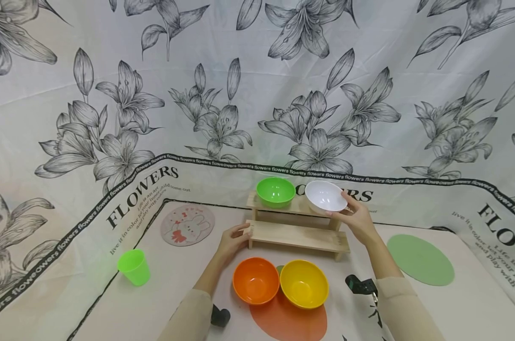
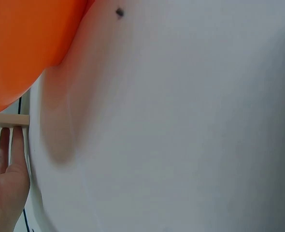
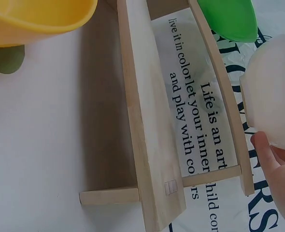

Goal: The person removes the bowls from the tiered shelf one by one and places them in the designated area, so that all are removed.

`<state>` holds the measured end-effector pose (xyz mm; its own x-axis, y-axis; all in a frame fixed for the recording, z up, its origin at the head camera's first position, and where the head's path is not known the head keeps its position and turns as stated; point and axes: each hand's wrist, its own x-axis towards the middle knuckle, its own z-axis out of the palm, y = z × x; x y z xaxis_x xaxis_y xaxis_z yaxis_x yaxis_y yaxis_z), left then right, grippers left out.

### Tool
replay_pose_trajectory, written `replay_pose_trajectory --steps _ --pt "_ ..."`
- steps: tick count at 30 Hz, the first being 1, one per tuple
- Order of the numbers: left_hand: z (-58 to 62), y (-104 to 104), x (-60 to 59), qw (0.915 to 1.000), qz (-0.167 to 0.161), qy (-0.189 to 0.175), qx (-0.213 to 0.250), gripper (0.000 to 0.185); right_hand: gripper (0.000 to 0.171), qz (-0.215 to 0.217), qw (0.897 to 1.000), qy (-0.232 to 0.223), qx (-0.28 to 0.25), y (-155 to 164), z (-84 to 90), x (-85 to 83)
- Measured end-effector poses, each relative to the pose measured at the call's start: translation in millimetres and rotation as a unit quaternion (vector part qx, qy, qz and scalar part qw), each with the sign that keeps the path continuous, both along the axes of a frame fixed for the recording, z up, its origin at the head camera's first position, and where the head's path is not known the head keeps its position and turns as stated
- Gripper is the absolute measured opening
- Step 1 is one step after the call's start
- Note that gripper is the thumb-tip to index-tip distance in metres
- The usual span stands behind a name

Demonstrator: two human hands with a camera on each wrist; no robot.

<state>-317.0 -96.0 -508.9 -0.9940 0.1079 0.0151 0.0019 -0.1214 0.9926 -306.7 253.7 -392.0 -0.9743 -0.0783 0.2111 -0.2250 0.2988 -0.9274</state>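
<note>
White and smooth, the round plastic bowl [image 1: 325,196] is tilted at the right end of the upper step of the small wooden two-step shelf [image 1: 297,235], beside the green plastic bowl [image 1: 276,192]. The right hand [image 1: 357,219] holds it by the rim and side with curled fingers. It looks light, stiff and a little slippery, so the rim is probably the safest hold. The left hand [image 1: 233,239] rests with straight fingers against the left end of the shelf.
</note>
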Motion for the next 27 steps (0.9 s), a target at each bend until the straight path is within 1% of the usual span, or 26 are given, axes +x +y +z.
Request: replay_pose_trajectory --steps 5,13,22,27 --pt "-2.9 -0.8 -0.7 1.0000 -0.003 0.005 -0.005 0.046 0.087 0.008 1.000 0.007 -0.003 -1.8 0.8 5.9" --pt "-3.4 -0.7 -1.3 1.0000 -0.003 0.009 -0.002 0.045 0.085 0.029 0.999 0.031 -0.006 -2.5 0.8 12.9" --pt "-3.5 -0.6 -2.0 0.9999 -0.005 0.010 -0.002 0.045 0.086 0.043 0.999 0.021 -0.006 -4.6 4.1 21.5" --pt "-3.2 -0.7 -1.7 1.0000 -0.005 0.008 -0.001 0.045 0.086 0.051 0.998 0.025 -0.007 -4.5 3.0 25.0"
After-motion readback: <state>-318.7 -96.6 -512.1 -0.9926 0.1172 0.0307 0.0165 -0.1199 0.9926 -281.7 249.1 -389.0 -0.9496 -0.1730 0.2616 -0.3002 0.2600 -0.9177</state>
